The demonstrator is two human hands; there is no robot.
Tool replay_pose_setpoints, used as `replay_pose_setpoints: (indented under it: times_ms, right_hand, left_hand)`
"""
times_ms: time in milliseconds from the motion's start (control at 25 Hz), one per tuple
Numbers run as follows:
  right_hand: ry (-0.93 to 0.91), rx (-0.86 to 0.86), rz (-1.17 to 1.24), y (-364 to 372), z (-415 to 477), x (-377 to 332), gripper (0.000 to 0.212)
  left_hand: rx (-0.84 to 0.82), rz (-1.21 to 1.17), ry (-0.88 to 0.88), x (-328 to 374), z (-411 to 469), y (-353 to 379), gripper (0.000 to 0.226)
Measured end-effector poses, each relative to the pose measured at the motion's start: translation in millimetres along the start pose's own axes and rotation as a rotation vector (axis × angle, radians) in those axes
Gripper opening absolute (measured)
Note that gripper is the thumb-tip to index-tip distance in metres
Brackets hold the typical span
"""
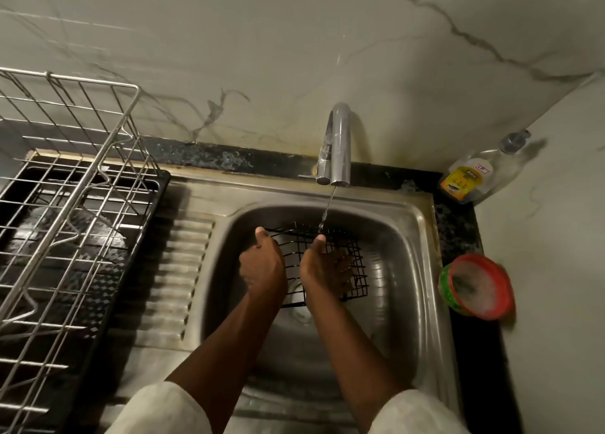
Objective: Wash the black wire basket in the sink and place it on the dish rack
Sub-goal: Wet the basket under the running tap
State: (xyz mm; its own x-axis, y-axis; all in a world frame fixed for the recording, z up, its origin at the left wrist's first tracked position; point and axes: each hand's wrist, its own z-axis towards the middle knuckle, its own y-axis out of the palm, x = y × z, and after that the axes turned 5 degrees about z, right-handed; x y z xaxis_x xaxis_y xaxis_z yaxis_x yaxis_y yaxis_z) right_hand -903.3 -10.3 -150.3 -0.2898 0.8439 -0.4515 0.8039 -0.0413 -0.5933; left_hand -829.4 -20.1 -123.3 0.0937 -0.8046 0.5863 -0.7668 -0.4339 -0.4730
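Note:
The black wire basket (294, 250) is held over the steel sink (409, 247) under a thin stream of water from the tap (339, 145). My left hand (262, 263) grips the basket's left side, thumb up on its rim. My right hand (324, 266) is inside the basket, fingers spread flat against the wire mesh, thumb under the water. The metal dish rack (65, 204) stands at the left on a black tray.
A ribbed steel draining board (176, 270) lies between rack and sink. A clear dish-soap bottle (474, 175) lies in the back right corner. A red and green tub of foamy soap (478, 286) sits on the black counter right of the sink.

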Motion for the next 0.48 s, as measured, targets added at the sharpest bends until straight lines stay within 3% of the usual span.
replay_pose_setpoints:
  times_ms: [160, 280, 480]
  right_hand:
    - [0.144, 0.044, 0.101, 0, 23, -30, 0.093]
    - [0.17, 0.081, 0.135, -1, 36, -50, 0.111]
    - [-0.08, -0.048, -0.097, 11, 16, -61, 0.088]
  left_hand:
    - [0.009, 0.068, 0.072, 15, 1, 4, 0.064]
    - [-0.023, 0.009, -0.013, 29, 13, 5, 0.074]
    - [-0.075, -0.202, -0.174, 36, 41, -8, 0.073]
